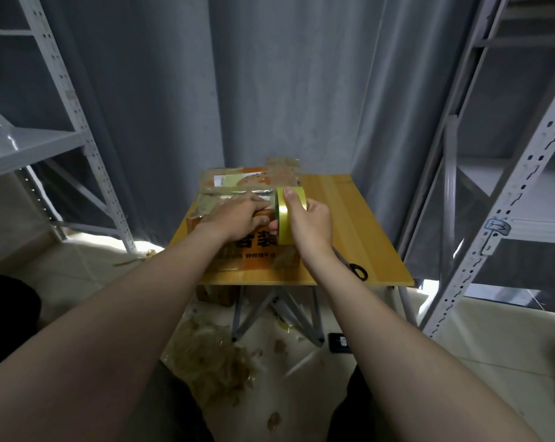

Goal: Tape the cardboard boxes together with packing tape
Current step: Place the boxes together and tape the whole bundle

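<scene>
step: running tape over cardboard boxes | boxes: on worktop, left half | left hand: flat, pressing box top | right hand: gripping tape roll | advice: anchor end firmly, pull roll straight, taut.

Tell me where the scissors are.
In the head view, the scissors lie on the wooden table near its front edge, right of the cardboard boxes and the right hand.

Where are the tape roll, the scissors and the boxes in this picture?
tape roll (282, 223): head view, on its yellow outer band.
scissors (356, 268): head view, on the black handle.
cardboard boxes (257, 254): head view, on the orange printed front face.
</scene>
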The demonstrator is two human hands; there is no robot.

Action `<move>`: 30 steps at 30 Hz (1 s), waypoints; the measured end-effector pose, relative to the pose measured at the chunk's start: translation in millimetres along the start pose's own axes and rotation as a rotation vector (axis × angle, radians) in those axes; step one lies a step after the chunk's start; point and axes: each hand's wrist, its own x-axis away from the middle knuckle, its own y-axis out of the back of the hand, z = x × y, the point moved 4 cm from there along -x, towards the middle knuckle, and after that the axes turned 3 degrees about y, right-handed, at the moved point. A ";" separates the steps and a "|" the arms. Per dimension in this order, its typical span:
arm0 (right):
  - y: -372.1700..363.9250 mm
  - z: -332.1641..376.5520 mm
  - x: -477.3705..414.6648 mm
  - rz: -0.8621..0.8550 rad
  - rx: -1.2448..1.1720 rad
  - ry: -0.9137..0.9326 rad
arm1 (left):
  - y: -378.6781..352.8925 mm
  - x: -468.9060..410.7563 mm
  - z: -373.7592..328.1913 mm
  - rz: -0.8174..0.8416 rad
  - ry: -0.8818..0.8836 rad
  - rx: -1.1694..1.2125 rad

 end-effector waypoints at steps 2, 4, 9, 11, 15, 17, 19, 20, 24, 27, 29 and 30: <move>0.5 0.5 6.2 0.023 -0.024 -0.028 | 0.7 -0.3 0.5 0.002 0.008 0.015; 1.7 0.3 9.8 0.045 -0.064 -0.079 | 2.0 -1.0 0.7 0.011 0.016 0.033; 8.3 -13.2 20.6 0.081 0.002 -0.226 | 2.3 -2.1 4.2 0.017 0.044 0.080; 12.1 -26.1 32.5 0.115 0.004 -0.275 | 0.3 -3.0 5.3 0.011 0.051 0.077; 14.4 -54.0 50.8 0.148 -0.028 -0.333 | -2.6 -4.2 9.1 0.008 0.055 0.083; 13.2 -63.3 52.0 0.147 -0.019 -0.334 | -3.3 -4.2 9.6 0.002 0.057 0.082; 10.2 -71.4 51.6 0.148 -0.028 -0.351 | -4.2 -4.2 10.2 0.000 0.055 0.087; 7.9 -76.1 51.4 0.150 -0.034 -0.365 | -4.3 -4.1 11.1 -0.001 0.053 0.093; 0.1 -91.9 47.2 0.166 -0.032 -0.406 | -5.8 -3.6 13.2 -0.018 0.052 0.086; -4.4 -102.9 44.6 0.196 -0.040 -0.468 | -6.3 -4.1 13.2 -0.022 0.047 0.081; -7.6 -112.9 50.0 0.212 -0.056 -0.523 | -6.0 -4.8 14.0 -0.014 0.045 0.079; -8.6 -116.7 53.5 0.208 -0.065 -0.536 | -6.4 -4.9 14.5 -0.012 0.042 0.074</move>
